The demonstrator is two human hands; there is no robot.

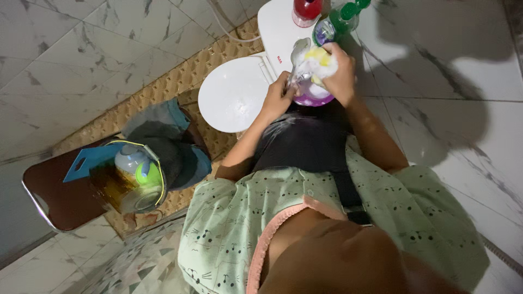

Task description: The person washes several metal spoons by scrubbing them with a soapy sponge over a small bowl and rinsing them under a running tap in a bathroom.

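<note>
We see the red bottle (306, 11) and green bottle (346, 13) cut off by the far edge. The right hand (340, 73) hides much of the foamy sponge (318, 61).

The toilet lid (233, 93) is plain white. The sponge (318, 59) is yellow under white foam, above a purple-rimmed bowl (311, 98). A red bottle (306, 11) and a green bottle (344, 17) stand on the white tank (278, 27). The wall tiles (81, 43) are white marble with grey veins. The shirt (261, 218) is pale green with small black prints and pink trim. The chair seat (60, 190) is dark brown; the mat (163, 87) is tan and woven.
</note>
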